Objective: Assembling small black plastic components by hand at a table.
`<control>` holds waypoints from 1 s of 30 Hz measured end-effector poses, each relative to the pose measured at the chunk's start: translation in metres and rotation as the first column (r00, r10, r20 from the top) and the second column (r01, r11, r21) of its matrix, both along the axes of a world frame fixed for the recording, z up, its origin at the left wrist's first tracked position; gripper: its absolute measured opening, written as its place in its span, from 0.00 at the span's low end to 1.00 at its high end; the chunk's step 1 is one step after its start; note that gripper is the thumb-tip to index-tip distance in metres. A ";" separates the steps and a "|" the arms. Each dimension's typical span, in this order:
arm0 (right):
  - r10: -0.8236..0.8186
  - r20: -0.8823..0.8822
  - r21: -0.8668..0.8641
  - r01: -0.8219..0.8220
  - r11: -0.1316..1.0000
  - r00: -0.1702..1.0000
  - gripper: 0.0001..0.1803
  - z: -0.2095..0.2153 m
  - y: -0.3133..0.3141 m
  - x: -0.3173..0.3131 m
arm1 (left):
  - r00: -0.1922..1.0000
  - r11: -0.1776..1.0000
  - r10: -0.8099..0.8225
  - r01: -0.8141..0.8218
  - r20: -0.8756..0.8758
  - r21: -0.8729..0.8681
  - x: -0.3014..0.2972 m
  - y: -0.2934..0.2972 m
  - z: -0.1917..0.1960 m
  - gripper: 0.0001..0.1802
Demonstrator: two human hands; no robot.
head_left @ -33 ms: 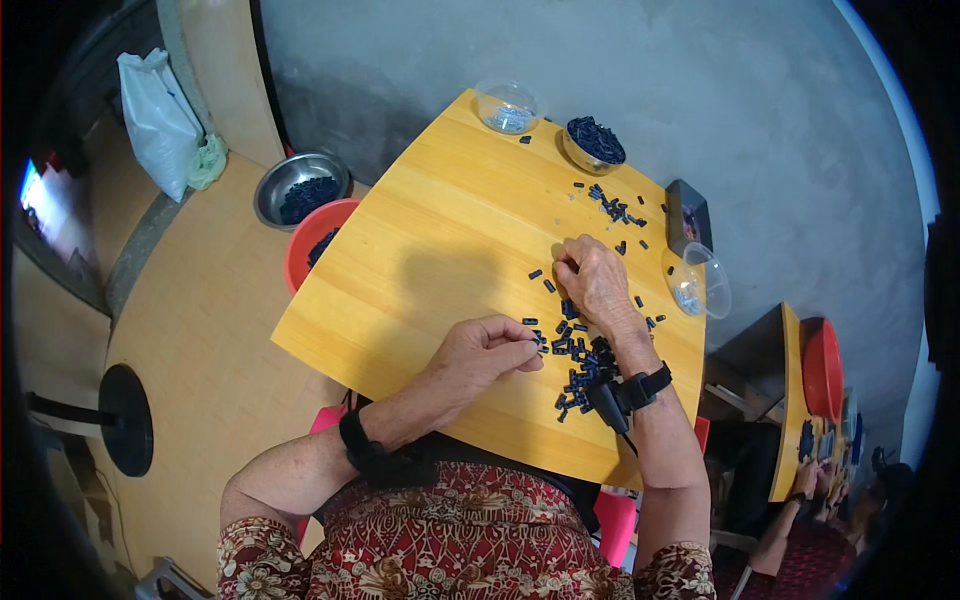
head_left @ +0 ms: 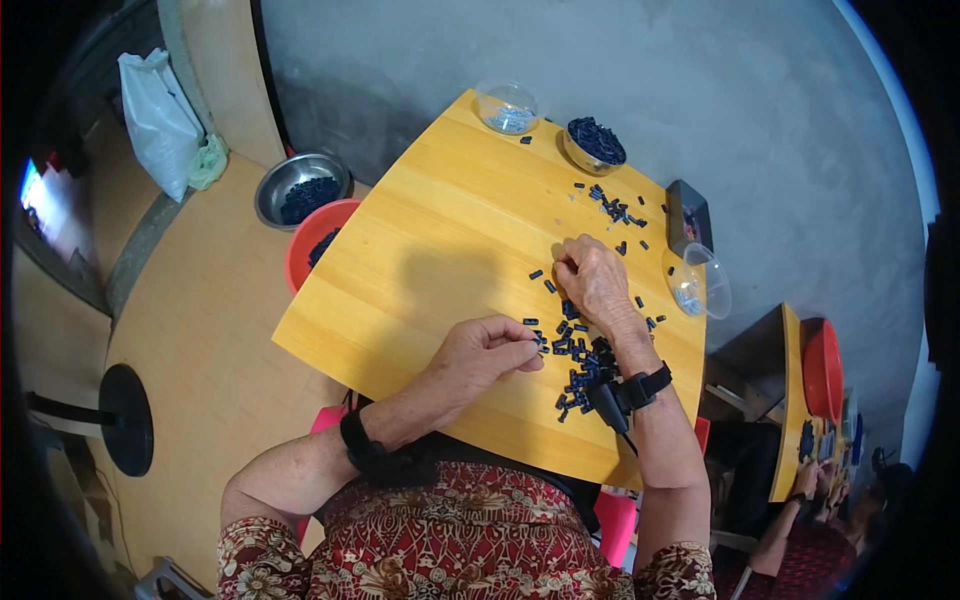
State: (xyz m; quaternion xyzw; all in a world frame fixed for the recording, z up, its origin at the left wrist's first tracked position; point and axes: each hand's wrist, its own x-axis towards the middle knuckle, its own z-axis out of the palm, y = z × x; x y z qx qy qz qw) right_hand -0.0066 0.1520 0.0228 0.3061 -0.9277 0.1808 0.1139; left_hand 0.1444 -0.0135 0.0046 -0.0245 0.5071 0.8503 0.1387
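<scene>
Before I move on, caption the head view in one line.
Left hand and right hand beside small, dark, stubby pieces scattered on a yellow wooden table.

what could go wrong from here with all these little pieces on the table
The black wrist device on the right arm sits close by the loose dark pieces, so a sweep of the right hand might scatter some.

The clear tub is right by the edge of the yellow table; a bump could perhaps knock it off.

The round bowl is heaped high, so a nudge may spill pieces.
</scene>
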 end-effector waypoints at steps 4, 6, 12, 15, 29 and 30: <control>0.056 -0.063 -0.004 -0.056 0.998 0.996 0.03 0.015 0.002 0.013 | 1.000 1.000 0.007 -0.007 -0.018 -0.002 0.000 0.001 0.001 0.08; 0.030 0.241 -0.343 0.056 0.938 0.970 0.02 0.037 0.002 0.035 | 1.000 1.000 0.019 -0.019 -0.025 -0.008 0.002 0.001 0.003 0.08; 0.162 0.177 -0.475 -0.060 0.878 0.971 0.04 0.055 0.012 0.105 | 0.987 0.992 0.038 -0.056 -0.155 -0.114 0.007 0.003 0.012 0.08; 0.173 0.214 -0.496 -0.046 0.867 0.961 0.05 0.053 0.019 0.127 | 0.969 0.989 0.035 -0.068 -0.244 -0.130 0.011 0.009 0.015 0.08; 0.198 0.261 -0.616 0.005 0.788 0.945 0.06 0.044 0.023 0.142 | 0.965 0.981 0.003 -0.055 -0.264 -0.189 0.019 0.011 0.017 0.08; 0.191 0.246 -0.610 -0.002 0.792 0.950 0.06 0.044 0.023 0.142 | 0.965 0.980 0.004 -0.056 -0.263 -0.191 0.020 0.012 0.019 0.08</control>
